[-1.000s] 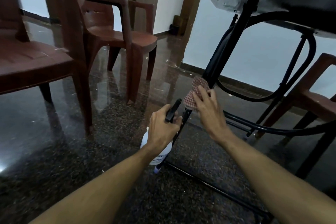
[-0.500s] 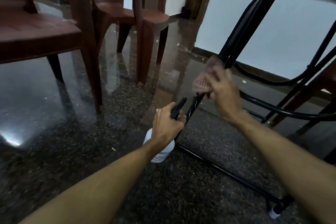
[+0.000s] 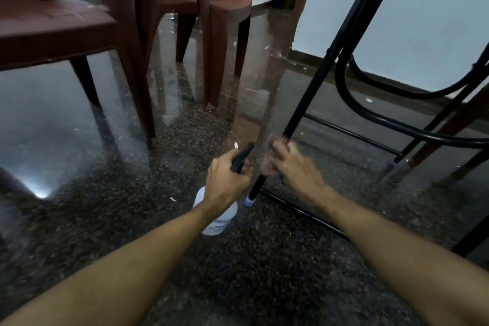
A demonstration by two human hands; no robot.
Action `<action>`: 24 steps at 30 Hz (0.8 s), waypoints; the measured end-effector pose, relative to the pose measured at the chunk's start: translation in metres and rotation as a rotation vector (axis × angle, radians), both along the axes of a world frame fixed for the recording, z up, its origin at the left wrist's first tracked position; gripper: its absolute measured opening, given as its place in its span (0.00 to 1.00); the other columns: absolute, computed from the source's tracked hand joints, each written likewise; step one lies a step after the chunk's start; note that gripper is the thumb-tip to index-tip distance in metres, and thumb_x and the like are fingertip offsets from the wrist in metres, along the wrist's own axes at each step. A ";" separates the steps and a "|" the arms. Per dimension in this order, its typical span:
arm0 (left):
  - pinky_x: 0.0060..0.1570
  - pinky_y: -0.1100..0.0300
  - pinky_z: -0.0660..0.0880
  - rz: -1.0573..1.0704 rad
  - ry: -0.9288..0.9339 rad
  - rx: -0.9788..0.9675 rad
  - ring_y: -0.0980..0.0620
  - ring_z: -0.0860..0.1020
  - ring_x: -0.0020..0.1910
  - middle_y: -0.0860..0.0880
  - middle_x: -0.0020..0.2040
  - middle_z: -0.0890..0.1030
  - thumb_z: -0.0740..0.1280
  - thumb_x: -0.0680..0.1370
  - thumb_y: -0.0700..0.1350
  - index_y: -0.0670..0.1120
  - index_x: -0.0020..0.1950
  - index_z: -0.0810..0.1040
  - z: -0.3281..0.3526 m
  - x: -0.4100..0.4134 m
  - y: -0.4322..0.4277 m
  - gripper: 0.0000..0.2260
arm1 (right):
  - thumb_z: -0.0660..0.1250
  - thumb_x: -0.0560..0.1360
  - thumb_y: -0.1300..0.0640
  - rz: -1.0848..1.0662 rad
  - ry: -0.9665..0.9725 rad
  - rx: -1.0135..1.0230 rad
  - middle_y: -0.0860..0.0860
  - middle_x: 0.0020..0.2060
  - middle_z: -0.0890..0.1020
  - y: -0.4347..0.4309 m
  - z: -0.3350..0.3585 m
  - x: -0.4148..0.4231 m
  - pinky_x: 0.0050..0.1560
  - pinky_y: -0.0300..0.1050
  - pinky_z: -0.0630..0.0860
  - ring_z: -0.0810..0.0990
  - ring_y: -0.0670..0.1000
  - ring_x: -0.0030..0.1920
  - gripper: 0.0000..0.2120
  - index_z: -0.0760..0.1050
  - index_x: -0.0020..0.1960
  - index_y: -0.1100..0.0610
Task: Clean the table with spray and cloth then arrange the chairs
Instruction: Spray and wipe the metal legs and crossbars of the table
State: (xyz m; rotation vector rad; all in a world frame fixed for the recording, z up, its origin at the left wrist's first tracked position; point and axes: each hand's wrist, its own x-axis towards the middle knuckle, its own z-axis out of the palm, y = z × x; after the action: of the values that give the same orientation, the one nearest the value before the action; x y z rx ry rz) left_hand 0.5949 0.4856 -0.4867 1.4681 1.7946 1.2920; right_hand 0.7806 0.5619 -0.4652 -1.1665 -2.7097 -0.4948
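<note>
left hand (image 3: 225, 180): curled round spray bottle (image 3: 218, 221) neck, low beside the leg's foot
right hand (image 3: 295, 167): gripping cloth (image 3: 267, 168) against table leg (image 3: 315, 87), low down; blurred, probably wrapped round it
cloth: soft, limp; grip as wad
spray bottle: light rigid plastic; hold at neck

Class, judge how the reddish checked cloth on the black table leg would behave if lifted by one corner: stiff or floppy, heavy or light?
Probably floppy: the reddish checked cloth bunches against the thin black metal table leg under the right hand. Likely light, as it sits small and crumpled in one hand.
</note>
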 end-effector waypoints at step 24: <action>0.32 0.51 0.71 0.044 0.069 -0.124 0.48 0.77 0.33 0.49 0.33 0.78 0.68 0.74 0.39 0.48 0.41 0.76 -0.059 0.000 -0.020 0.05 | 0.66 0.71 0.66 -0.050 0.170 0.144 0.57 0.70 0.66 0.015 -0.035 -0.009 0.36 0.47 0.79 0.66 0.62 0.61 0.23 0.75 0.66 0.58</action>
State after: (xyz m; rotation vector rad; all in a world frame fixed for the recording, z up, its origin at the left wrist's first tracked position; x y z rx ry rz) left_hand 0.5949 0.4652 -0.5453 1.4289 1.9251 1.1407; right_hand 0.7715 0.5770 -0.4999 -1.1835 -2.4641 -0.5599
